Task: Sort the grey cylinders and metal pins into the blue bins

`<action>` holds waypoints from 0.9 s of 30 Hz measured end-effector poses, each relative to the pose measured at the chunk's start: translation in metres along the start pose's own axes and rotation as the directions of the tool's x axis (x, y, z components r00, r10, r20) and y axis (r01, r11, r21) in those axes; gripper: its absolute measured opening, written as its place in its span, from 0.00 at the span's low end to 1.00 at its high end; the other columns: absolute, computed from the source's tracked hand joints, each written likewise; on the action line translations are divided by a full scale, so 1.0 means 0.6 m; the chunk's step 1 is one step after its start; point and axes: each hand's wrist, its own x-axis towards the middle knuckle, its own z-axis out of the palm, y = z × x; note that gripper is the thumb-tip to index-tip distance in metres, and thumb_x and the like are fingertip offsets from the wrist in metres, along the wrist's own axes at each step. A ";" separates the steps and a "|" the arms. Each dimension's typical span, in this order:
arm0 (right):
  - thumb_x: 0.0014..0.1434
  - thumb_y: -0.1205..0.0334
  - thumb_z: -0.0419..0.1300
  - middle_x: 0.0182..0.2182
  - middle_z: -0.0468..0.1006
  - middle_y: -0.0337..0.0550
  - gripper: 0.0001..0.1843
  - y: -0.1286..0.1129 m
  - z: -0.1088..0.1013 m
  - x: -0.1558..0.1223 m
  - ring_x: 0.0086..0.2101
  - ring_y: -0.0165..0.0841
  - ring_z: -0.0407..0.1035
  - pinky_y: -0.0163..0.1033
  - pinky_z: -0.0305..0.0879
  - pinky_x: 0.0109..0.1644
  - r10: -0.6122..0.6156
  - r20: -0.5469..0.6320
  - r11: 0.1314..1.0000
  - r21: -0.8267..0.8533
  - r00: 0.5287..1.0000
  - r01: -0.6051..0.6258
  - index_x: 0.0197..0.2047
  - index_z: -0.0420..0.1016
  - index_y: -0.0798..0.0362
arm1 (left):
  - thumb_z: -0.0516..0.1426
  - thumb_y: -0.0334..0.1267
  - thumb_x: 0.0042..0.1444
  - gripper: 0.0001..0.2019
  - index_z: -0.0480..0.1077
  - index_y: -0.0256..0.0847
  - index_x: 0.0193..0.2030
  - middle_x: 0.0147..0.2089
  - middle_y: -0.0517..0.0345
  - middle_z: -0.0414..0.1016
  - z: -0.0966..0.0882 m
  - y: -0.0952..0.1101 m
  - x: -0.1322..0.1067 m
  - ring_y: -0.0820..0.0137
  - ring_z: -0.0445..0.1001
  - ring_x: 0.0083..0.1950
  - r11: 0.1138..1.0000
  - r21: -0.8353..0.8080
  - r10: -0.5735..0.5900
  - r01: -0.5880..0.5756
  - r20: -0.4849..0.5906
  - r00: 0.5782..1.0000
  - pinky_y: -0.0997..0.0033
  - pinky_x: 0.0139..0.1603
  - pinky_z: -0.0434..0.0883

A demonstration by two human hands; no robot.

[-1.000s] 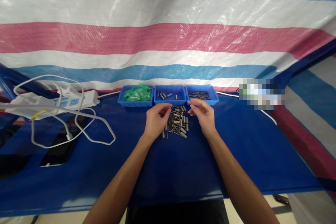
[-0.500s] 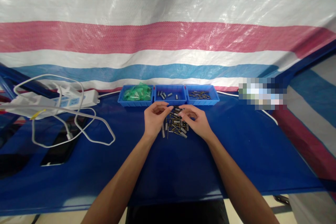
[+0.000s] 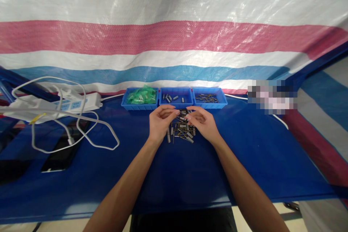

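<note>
A loose pile of small metal parts (image 3: 183, 129), grey cylinders mixed with thin brassy pins, lies on the blue table. My left hand (image 3: 161, 121) is over the pile's left side, thumb and fingertips brought together in a pinch. My right hand (image 3: 202, 121) mirrors it on the right, also pinching, with its fingertips close to those of the left. Whatever sits between the fingertips is too small and hidden to name. Just beyond the hands stands the middle blue bin (image 3: 176, 103), holding several grey cylinders (image 3: 169, 98).
The left bin (image 3: 140, 107) holds green plastic bags (image 3: 143, 95); the right bin (image 3: 209, 106) holds thin pins (image 3: 207, 98). At left are a power strip (image 3: 92, 102), looped white cables (image 3: 110, 148) and a black phone (image 3: 58, 157). A striped tarp (image 3: 174, 38) hangs behind.
The hands keep nearly the same pinching pose over the pile. The view has shifted very slightly; no part has visibly been moved.
</note>
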 end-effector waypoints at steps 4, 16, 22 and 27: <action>0.56 0.48 0.73 0.34 0.84 0.40 0.24 0.002 -0.003 0.005 0.29 0.33 0.77 0.38 0.73 0.33 0.035 -0.011 0.992 0.121 0.999 -0.034 0.54 0.79 0.47 | 0.76 0.41 0.44 0.22 0.79 0.37 0.44 0.39 0.51 0.86 0.000 0.005 -0.001 0.64 0.86 0.42 0.998 -0.027 -0.051 0.052 0.052 0.997 0.66 0.49 0.81; 0.52 0.51 0.76 0.32 0.85 0.40 0.16 0.002 -0.007 0.006 0.28 0.33 0.76 0.38 0.73 0.32 0.072 -0.020 0.981 0.184 0.997 -0.067 0.42 0.85 0.47 | 0.73 0.43 0.50 0.16 0.78 0.38 0.41 0.33 0.54 0.85 0.002 0.005 -0.006 0.64 0.85 0.36 0.997 0.074 -0.027 0.018 0.121 0.992 0.70 0.40 0.80; 0.48 0.50 0.79 0.29 0.84 0.40 0.16 -0.008 -0.003 0.005 0.26 0.33 0.76 0.38 0.73 0.32 0.103 -0.016 0.977 0.191 0.995 -0.098 0.37 0.86 0.48 | 0.71 0.44 0.52 0.14 0.77 0.38 0.38 0.31 0.56 0.83 0.005 0.007 -0.006 0.68 0.83 0.32 0.996 0.095 -0.006 -0.004 0.104 0.995 0.73 0.37 0.78; 0.47 0.49 0.79 0.26 0.84 0.40 0.16 -0.007 -0.004 0.005 0.26 0.34 0.77 0.38 0.73 0.31 0.109 -0.037 0.977 0.187 0.993 -0.100 0.35 0.86 0.49 | 0.70 0.44 0.55 0.13 0.77 0.38 0.39 0.33 0.56 0.83 0.005 0.002 -0.009 0.69 0.82 0.32 0.993 0.120 -0.001 -0.015 0.132 0.991 0.73 0.36 0.77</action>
